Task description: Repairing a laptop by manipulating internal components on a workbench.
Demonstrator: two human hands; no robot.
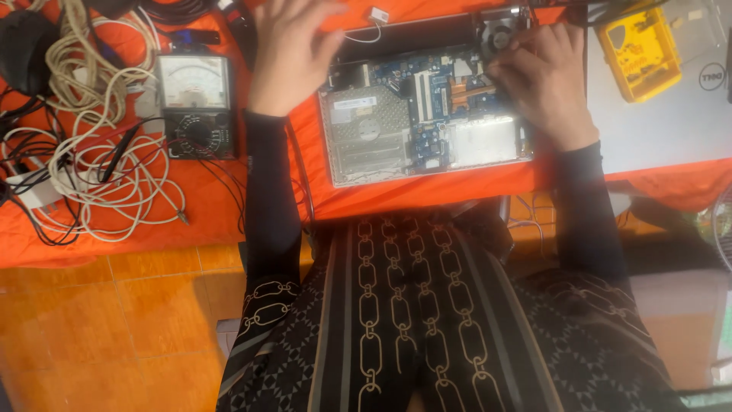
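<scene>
Resting on an orange-covered bench [191,206], an opened laptop chassis [427,126] lies bottom side up with its cover off, exposing a blue circuit board [435,95], a silver drive bay [366,133], a copper heat pipe [469,90] and a small cooling fan [499,34] at the far right corner.

Right hand [545,80]: placed on the right far part of the chassis, beside the fan. Its fingers [511,65] are curled down onto the board area; whether they grip any part cannot be told, as the fingertips are hidden.

Left hand [290,49]: raised over the far left corner of the chassis, blurred, fingers spread wide and holding nothing.

Surrounding items:
- An analogue multimeter [197,105] with a white dial face lies left of the chassis, close to the left forearm.
- A tangle of white cable [91,145] and black leads lies further left.
- A yellow tool case [639,52] rests on a closed silver laptop [671,122] at the right.

Both forearms wear black sleeves. An orange tiled floor [114,320] shows at the near left.
</scene>
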